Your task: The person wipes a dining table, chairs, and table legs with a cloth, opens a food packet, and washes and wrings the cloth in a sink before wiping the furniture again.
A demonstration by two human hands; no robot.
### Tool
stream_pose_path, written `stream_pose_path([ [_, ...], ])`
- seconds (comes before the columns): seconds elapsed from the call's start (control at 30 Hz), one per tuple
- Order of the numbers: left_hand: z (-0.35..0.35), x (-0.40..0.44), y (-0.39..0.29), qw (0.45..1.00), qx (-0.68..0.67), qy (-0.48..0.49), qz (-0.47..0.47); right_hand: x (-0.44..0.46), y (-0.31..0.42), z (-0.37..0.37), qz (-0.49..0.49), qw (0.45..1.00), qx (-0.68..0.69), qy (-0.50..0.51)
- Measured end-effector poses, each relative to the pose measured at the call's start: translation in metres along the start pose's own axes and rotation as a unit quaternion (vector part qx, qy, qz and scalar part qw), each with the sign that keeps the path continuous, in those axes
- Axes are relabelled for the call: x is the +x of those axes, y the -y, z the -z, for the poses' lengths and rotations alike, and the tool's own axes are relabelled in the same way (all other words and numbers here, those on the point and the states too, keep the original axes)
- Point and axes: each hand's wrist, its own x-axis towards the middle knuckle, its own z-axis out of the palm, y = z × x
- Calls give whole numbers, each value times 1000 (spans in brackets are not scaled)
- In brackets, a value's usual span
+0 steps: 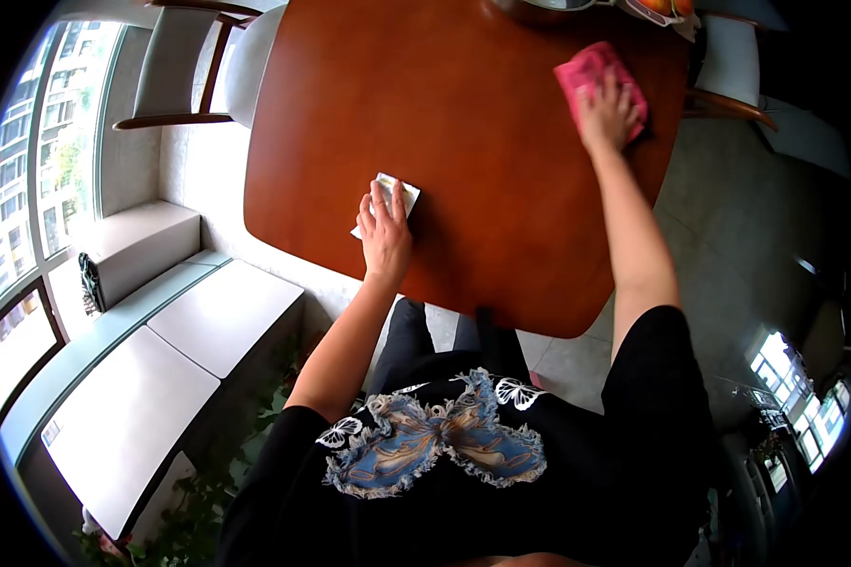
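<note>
Near the left front part of the brown wooden table, my left hand lies on a small white packet or folded paper with yellowish marks. Its fingers are stretched over the white piece, pressing it to the tabletop. Farther away, at the table's right side, my right hand rests on a pink cloth. The fingers there are spread, with the cloth flat beneath the palm and showing around them.
A metal bowl or pan and a container with orange fruit stand at the far right edge. Chairs are at the left and right. White cabinets and a window line the left side.
</note>
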Motion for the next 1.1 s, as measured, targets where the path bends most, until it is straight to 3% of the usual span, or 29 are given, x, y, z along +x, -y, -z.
stream_pose_path([
  [0.03,-4,0,9,1000,-2,-3,0,-31,37,7,39,999,10,-16],
  [0.17,-3,6,57,966,-254,-42,15,-166,188,49,141,973,179,-28],
  [0.23,3,7,85,946,-307,-66,79,-224,251,66,191,957,216,26],
  [0.33,28,0,152,918,-372,-125,59,-299,329,70,309,921,230,66],
  [0.4,33,-4,195,906,-385,-151,88,-314,345,81,377,894,228,87],
  [0.5,51,9,222,843,-480,-213,121,-293,312,66,471,859,192,57],
  [0.57,35,17,256,832,-484,-224,154,-287,276,77,426,856,273,105],
  [0.6,22,17,268,882,-363,-223,202,-284,256,78,392,883,245,83],
  [0.63,13,22,274,879,-367,-225,203,-276,237,84,318,920,202,106],
  [0.73,-9,49,288,898,-285,-231,244,-254,181,70,109,988,95,53],
  [0.9,-46,86,273,874,-314,-153,338,-155,189,52,-160,986,39,-21],
  [0.97,-27,93,252,872,-263,-64,408,-105,212,55,-127,991,33,-17],
  [1.1,-33,83,257,883,-238,-40,403,-5,280,60,27,992,88,-84],
])
